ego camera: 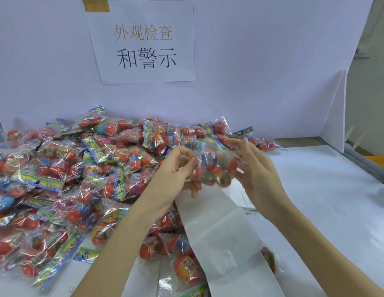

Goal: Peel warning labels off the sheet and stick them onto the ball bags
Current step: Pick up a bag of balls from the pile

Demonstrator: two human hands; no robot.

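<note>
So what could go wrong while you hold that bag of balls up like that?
The ball bag is held up between the left hand and right hand, and the right hand's fingers look fairly straight, so the slippery bag might drop. The long white label sheet lies loose under the wrists, so an arm might drag or crease it. The big pile of bags sits close by, so a finished bag could get mixed back in.

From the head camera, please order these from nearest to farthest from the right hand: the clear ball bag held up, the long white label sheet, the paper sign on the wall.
From the right hand:
1. Clear plastic ball bag, held up between both hands, touching its fingers.
2. Long white label sheet, lying on the table just below the hands.
3. White paper sign with Chinese characters, high on the back wall, up and to the left.
</note>
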